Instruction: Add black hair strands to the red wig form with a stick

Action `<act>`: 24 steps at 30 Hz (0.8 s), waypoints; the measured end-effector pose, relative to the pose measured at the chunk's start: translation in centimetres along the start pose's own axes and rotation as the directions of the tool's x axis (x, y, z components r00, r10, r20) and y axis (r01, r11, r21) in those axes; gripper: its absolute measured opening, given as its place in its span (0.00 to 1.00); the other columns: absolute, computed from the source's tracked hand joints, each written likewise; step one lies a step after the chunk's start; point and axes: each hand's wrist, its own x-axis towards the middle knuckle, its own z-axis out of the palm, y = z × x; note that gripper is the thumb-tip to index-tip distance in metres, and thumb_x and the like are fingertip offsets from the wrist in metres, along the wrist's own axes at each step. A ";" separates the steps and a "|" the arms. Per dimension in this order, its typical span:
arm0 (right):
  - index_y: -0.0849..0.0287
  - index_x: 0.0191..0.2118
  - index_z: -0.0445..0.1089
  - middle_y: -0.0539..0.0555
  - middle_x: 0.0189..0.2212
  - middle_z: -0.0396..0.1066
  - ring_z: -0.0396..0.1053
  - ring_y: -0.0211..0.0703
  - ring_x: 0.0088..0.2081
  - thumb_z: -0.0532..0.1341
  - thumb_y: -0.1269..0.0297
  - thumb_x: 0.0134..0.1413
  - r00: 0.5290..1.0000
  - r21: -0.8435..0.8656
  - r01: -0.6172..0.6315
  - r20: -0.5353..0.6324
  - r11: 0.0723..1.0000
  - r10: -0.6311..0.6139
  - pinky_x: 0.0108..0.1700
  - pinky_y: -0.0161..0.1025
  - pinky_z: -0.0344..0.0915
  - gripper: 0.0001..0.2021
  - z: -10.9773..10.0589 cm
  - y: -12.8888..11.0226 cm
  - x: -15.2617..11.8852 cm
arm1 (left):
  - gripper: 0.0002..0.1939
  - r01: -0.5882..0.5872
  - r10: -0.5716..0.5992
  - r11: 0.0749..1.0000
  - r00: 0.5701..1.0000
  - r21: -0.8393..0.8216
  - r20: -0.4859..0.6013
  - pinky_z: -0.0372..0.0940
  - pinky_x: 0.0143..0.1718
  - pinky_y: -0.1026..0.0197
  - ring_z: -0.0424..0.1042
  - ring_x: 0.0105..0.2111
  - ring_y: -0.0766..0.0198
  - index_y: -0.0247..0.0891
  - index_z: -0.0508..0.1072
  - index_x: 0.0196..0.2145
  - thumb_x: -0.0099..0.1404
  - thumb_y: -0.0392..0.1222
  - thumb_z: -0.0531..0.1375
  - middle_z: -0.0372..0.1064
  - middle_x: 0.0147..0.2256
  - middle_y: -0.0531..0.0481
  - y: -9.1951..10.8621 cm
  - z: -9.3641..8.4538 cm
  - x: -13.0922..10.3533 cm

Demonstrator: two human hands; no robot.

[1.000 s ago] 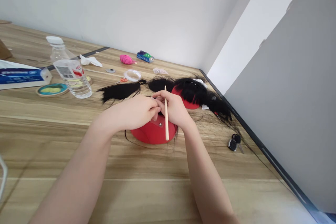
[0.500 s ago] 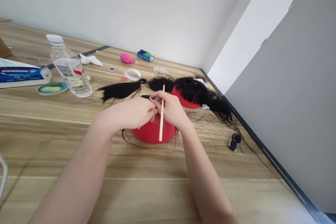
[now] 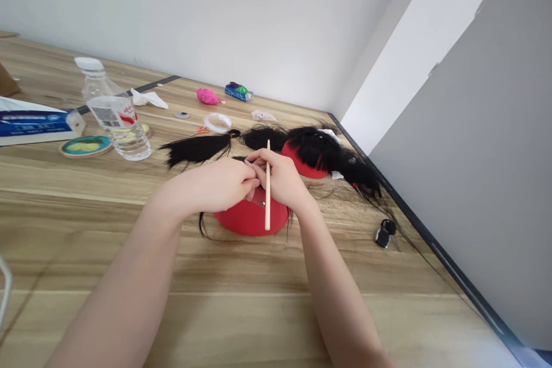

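Observation:
A red dome-shaped form [image 3: 248,221] with strands of black hair sits on the wooden table. Over its top, my right hand [image 3: 279,177] is closed on a pale thin stick [image 3: 268,201], which points toward me. My left hand [image 3: 235,183] is closed against the right one, its fingertips pressed together over the form; what they pinch is hidden. Just behind stands a second red form [image 3: 304,165] covered in black hair [image 3: 317,146]. A bundle of black hair [image 3: 196,149] lies to the left, behind my left hand.
On the left stand a water bottle [image 3: 114,115], a tissue pack [image 3: 34,122] and a round coaster [image 3: 86,146]. A tape roll [image 3: 218,122], pink yarn [image 3: 207,96] and a blue box [image 3: 238,91] lie at the back. Keys [image 3: 385,234] rest on the right.
The near end of the stick has swung slightly to the right. Both hands stay nearly in place over the red form.

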 end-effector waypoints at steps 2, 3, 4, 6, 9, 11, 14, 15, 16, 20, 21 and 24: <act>0.60 0.38 0.71 0.51 0.29 0.73 0.69 0.39 0.31 0.57 0.71 0.58 1.000 -0.006 0.000 0.004 1.000 0.000 0.38 0.36 0.64 0.06 0.0 0.0 0.0 | 0.16 0.007 -0.007 1.000 1.000 0.007 -0.008 0.55 0.27 0.61 0.68 0.24 0.65 0.40 0.74 0.28 0.64 0.40 0.48 0.74 0.29 0.51 -0.1 0.0 0.0; 0.61 0.38 0.71 0.51 0.29 0.73 0.69 0.39 0.31 0.57 0.71 0.58 1.000 -0.011 0.003 0.005 1.000 -0.003 0.37 0.36 0.64 0.06 -0.1 0.0 0.0 | 0.16 0.007 -0.007 1.000 1.000 0.010 -0.008 0.55 0.27 0.61 0.68 0.24 0.65 0.40 0.73 0.27 0.64 0.40 0.48 0.74 0.29 0.51 -0.2 0.0 0.0; 0.61 0.38 0.71 0.51 0.29 0.73 0.69 0.39 0.31 0.57 0.71 0.58 1.000 -0.016 0.006 0.005 1.000 -0.006 0.37 0.36 0.64 0.06 -0.1 0.0 0.0 | 0.15 0.007 -0.007 1.000 1.000 0.011 -0.008 0.55 0.26 0.61 0.68 0.24 0.65 0.40 0.73 0.27 0.64 0.41 0.48 0.74 0.29 0.51 -0.2 0.0 0.1; 0.61 0.38 0.71 0.51 0.29 0.73 0.69 0.39 0.31 0.57 0.71 0.58 1.000 -0.028 0.010 0.001 1.000 -0.010 0.38 0.36 0.64 0.06 -0.1 0.0 0.0 | 0.15 0.012 -0.012 1.000 1.000 0.005 -0.001 0.54 0.26 0.61 0.68 0.24 0.64 0.40 0.73 0.27 0.64 0.41 0.48 0.74 0.28 0.51 -0.3 0.1 0.2; 0.60 0.38 0.71 0.51 0.29 0.73 0.69 0.39 0.32 0.57 0.72 0.58 1.000 -0.031 0.010 0.000 0.999 -0.010 0.38 0.36 0.63 0.07 -0.1 0.1 0.1 | 0.15 0.030 -0.030 0.999 0.999 -0.016 0.020 0.54 0.24 0.62 0.68 0.23 0.64 0.40 0.72 0.26 0.64 0.41 0.48 0.73 0.26 0.52 -0.3 0.2 0.3; 0.61 0.38 0.71 0.51 0.29 0.72 0.69 0.39 0.32 0.57 0.71 0.58 1.000 -0.029 0.010 0.001 1.000 -0.010 0.38 0.36 0.63 0.06 0.0 0.1 0.1 | 0.15 0.031 -0.031 0.999 0.999 -0.026 0.027 0.54 0.24 0.62 0.68 0.23 0.64 0.40 0.71 0.26 0.64 0.41 0.48 0.73 0.25 0.52 -0.3 0.3 0.4; 0.60 0.38 0.71 0.51 0.29 0.72 0.69 0.39 0.31 0.57 0.71 0.58 1.000 -0.036 0.012 0.002 0.999 -0.012 0.38 0.36 0.63 0.06 0.0 0.2 0.0 | 0.15 0.022 -0.021 0.999 0.999 -0.030 0.025 0.55 0.24 0.62 0.68 0.23 0.65 0.40 0.72 0.26 0.64 0.41 0.48 0.73 0.25 0.51 -0.3 0.3 0.4; 0.60 0.38 0.71 0.51 0.29 0.72 0.68 0.40 0.32 0.56 0.70 0.58 1.000 -0.041 0.012 0.001 0.999 -0.012 0.38 0.37 0.63 0.06 0.1 0.2 0.0 | 0.15 0.016 -0.016 1.000 1.000 -0.027 0.024 0.55 0.24 0.62 0.68 0.23 0.65 0.39 0.72 0.26 0.64 0.40 0.48 0.73 0.25 0.51 -0.2 0.2 0.4; 0.60 0.38 0.71 0.51 0.29 0.72 0.69 0.40 0.32 0.56 0.70 0.58 1.000 -0.045 0.014 0.002 0.999 -0.014 0.38 0.37 0.63 0.06 0.1 0.2 0.0 | 0.15 0.011 -0.011 1.000 1.000 -0.020 0.023 0.55 0.24 0.62 0.68 0.23 0.65 0.39 0.72 0.27 0.64 0.40 0.48 0.73 0.25 0.51 -0.2 0.2 0.4; 0.59 0.39 0.71 0.51 0.31 0.73 0.69 0.41 0.33 0.56 0.70 0.58 1.000 -0.051 0.010 0.000 0.999 -0.010 0.40 0.38 0.63 0.07 0.1 0.2 0.0 | 0.16 -0.007 0.007 1.000 1.000 0.025 0.018 0.55 0.25 0.62 0.68 0.24 0.64 0.39 0.73 0.27 0.65 0.39 0.48 0.73 0.27 0.50 0.1 0.2 0.4; 0.59 0.39 0.71 0.51 0.31 0.73 0.69 0.41 0.33 0.56 0.70 0.59 1.000 -0.049 0.004 0.000 0.999 -0.004 0.40 0.38 0.63 0.07 0.1 0.2 0.0 | 0.16 -0.009 0.008 0.999 1.000 0.034 0.017 0.54 0.25 0.62 0.68 0.24 0.64 0.39 0.73 0.27 0.65 0.39 0.48 0.74 0.28 0.50 0.1 0.2 0.4; 0.59 0.39 0.71 0.51 0.30 0.73 0.69 0.41 0.33 0.56 0.70 0.59 1.000 -0.040 -0.007 0.005 0.999 0.007 0.40 0.38 0.64 0.07 0.1 0.2 0.1 | 0.16 -0.005 0.004 0.999 1.000 0.034 0.017 0.54 0.24 0.62 0.69 0.24 0.64 0.39 0.73 0.27 0.65 0.39 0.48 0.74 0.28 0.49 0.1 0.3 0.4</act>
